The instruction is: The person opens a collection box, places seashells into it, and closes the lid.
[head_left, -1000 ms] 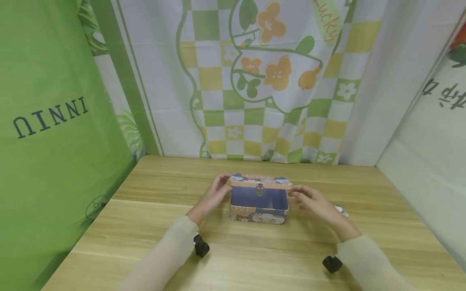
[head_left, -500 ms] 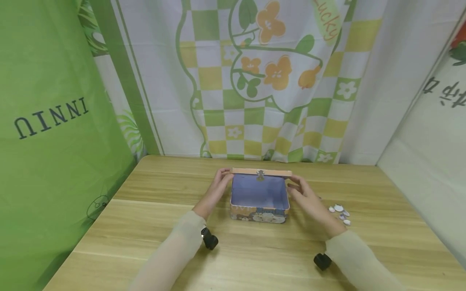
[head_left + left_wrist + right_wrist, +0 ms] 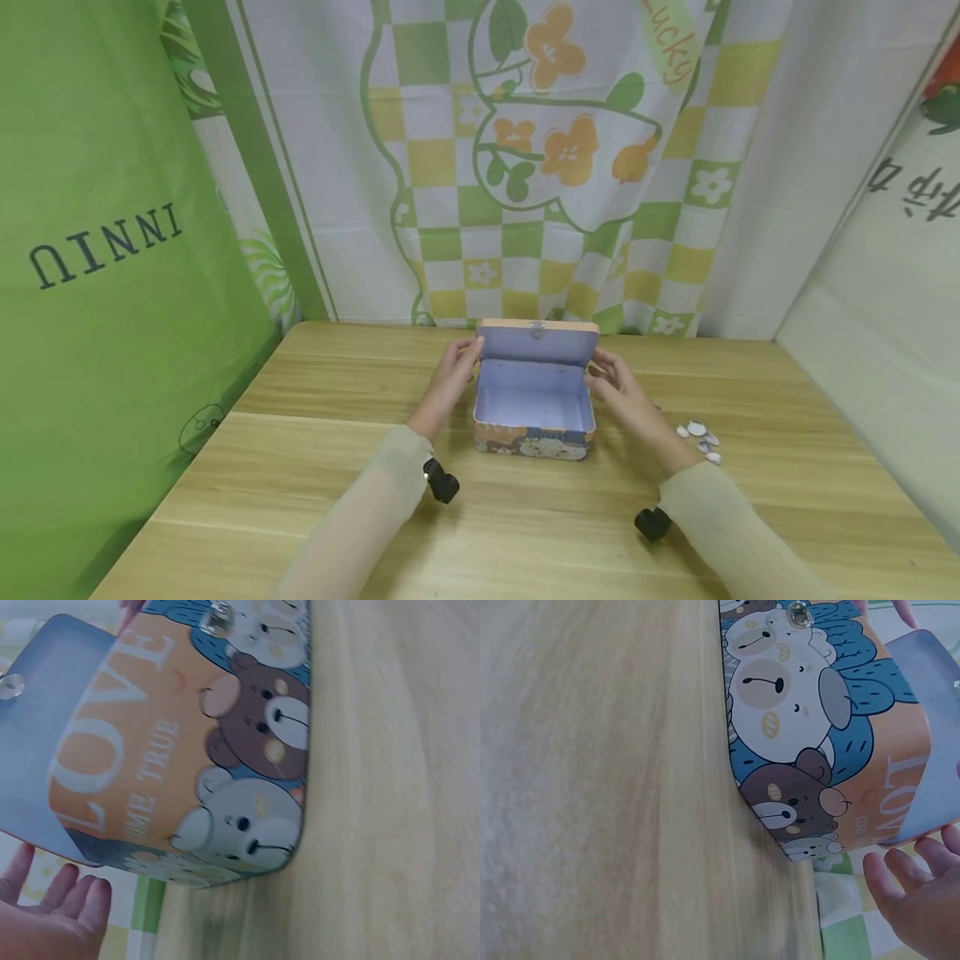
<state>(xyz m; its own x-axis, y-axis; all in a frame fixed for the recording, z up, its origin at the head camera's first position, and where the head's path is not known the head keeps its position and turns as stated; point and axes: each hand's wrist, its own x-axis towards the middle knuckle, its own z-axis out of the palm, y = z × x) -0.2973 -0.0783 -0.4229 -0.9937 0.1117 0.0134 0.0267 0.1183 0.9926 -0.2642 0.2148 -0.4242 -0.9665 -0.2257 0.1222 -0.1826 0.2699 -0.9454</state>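
A hinged tin box (image 3: 534,447) with cartoon bears and the word LOVE on its orange front stands on the table. Its lid (image 3: 537,342) is tilted up and back, baring a pale lavender inside (image 3: 532,408) with no contents visible. My left hand (image 3: 448,379) is at the lid's left edge, a fingertip touching it; the other fingers (image 3: 96,904) are loosely bent. On the opposite side, my right hand (image 3: 626,396) has fingertips (image 3: 949,838) against the lid's right edge, while its thumb (image 3: 883,881) stays apart from the box. A metal clasp (image 3: 537,331) sits at the lid's front.
Several small white and purplish pieces (image 3: 697,429), too small to identify, lie on the wooden table (image 3: 300,492) right of the right forearm. A checked curtain (image 3: 555,250) hangs behind the table. A thin dark cable (image 3: 197,427) shows at the left edge.
The lid has swung up and back from partly raised to wide open, with both hands rising along its sides. The box body has stayed in place. More small pieces show beside the right arm.
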